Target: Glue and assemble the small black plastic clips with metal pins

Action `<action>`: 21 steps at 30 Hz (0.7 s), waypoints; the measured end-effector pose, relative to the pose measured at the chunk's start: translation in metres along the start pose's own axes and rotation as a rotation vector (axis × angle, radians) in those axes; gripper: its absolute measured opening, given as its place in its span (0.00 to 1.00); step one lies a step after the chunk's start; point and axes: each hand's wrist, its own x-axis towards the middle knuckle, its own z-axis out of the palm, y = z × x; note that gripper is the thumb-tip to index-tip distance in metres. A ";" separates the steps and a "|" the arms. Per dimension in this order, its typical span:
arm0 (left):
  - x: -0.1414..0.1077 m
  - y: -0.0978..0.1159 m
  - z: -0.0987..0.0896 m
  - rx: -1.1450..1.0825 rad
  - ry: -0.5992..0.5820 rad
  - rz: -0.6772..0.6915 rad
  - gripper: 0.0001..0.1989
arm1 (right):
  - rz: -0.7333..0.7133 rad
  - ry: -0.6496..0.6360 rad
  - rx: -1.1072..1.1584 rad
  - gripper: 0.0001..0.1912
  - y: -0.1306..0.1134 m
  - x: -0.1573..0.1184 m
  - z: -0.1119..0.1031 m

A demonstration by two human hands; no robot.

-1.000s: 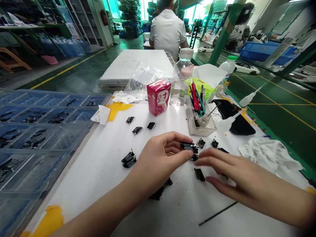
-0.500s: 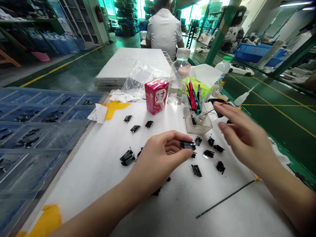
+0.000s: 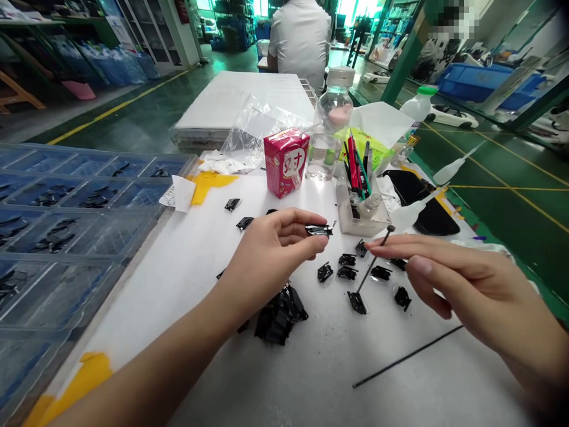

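My left hand point(image 3: 278, 243) pinches a small glossy black plastic part point(image 3: 316, 230) between thumb and fingertips, above the white work surface. To its right, my right hand point(image 3: 462, 279) has its fingers stretched forward. A thin dark rod with a small knob on top point(image 3: 372, 264) crosses at the right fingertips; the exact grip is hard to see. The rod's lower end lies in line with a black part point(image 3: 357, 302); whether they touch I cannot tell. Several similar parts, such as one black part point(image 3: 325, 272), lie around. Below my left wrist is a heap of black pieces point(image 3: 281, 317).
Clear divided trays point(image 3: 111, 249) with black parts line the left. Behind my hands stand a red drink carton point(image 3: 287, 163), a plastic bottle point(image 3: 326, 148) and a pen box point(image 3: 362, 216). A long black stick point(image 3: 406, 357) lies front right. A person point(image 3: 300, 38) sits ahead.
My right hand has come down and nearer from beside the pen box, the thin rod moving with it. My left hand, still pinching the black part, has shifted up and left, uncovering the heap.
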 end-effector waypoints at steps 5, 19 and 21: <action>-0.001 0.000 0.002 0.007 0.001 0.008 0.12 | 0.003 -0.082 -0.005 0.14 0.001 0.000 0.002; 0.000 0.000 0.000 0.007 -0.001 -0.006 0.11 | -0.058 -0.139 0.011 0.13 0.000 0.001 -0.002; 0.000 0.000 0.000 0.004 0.005 0.002 0.11 | -0.056 -0.146 0.015 0.13 0.000 0.001 -0.002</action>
